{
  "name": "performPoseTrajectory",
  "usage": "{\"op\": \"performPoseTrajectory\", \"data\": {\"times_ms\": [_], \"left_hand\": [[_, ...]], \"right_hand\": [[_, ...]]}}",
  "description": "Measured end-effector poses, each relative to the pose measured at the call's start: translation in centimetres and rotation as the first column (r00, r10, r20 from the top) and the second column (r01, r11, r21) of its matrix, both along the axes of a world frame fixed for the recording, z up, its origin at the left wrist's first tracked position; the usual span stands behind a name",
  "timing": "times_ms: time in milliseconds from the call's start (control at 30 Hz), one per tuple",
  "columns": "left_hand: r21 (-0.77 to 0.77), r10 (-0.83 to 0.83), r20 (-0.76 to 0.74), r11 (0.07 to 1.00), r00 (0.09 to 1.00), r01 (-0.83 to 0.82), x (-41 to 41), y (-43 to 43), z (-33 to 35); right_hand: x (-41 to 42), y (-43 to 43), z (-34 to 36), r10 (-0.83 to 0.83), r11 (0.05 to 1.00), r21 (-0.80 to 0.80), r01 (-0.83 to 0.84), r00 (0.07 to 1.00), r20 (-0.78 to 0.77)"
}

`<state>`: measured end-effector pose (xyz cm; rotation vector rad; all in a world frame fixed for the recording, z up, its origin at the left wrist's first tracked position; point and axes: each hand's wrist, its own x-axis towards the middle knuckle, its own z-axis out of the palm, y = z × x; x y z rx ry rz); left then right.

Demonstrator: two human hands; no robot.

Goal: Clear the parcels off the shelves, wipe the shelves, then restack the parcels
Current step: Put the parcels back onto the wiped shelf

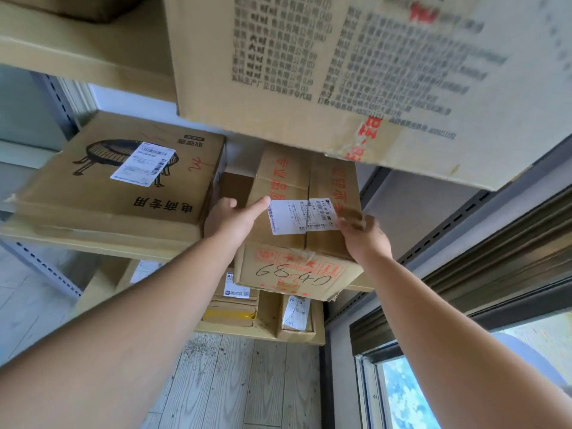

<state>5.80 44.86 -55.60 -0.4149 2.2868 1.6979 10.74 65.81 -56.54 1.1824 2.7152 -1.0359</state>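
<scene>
A cardboard parcel (291,258) with red print, a white label and "6840" written on its front sits on the middle shelf (93,239), its front end sticking out past the shelf edge. My left hand (232,219) lies against its left side, thumb stretched across the top toward the label. My right hand (365,236) holds its right top edge, fingers blurred over the corner. A wide flat box (123,178) with a drawing of a round heater lies to the left on the same shelf.
A big printed carton (325,72) overhangs from the upper shelf (77,54) just above my hands. Smaller parcels (235,301) stand on the lower shelf. Right of the shelves are a metal upright (448,224) and a window (433,382). Grey plank floor (241,382) below.
</scene>
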Motion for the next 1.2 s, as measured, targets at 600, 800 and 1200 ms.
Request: {"op": "performPoseTrajectory", "data": {"times_ms": [600,800,1200], "left_hand": [[-0.019,0.075,0.087,0.997,0.993,-0.074,7.6,-9.8,6.5],[-0.021,0.019,0.11,1.0,0.994,-0.017,8.9,-18.1,7.2],[-0.118,0.024,0.231,0.993,0.973,0.004,8.6,-29.8,1.1]], "right_hand": [[5.1,-12.4,7.8,0.079,0.997,0.003,-0.079,0.99,-0.118],[6.5,-21.6,7.9,0.057,0.988,-0.137,-0.07,0.994,-0.092],[5.8,-33.6,-0.9,0.161,0.952,-0.283,-0.116,0.977,0.142]]}}
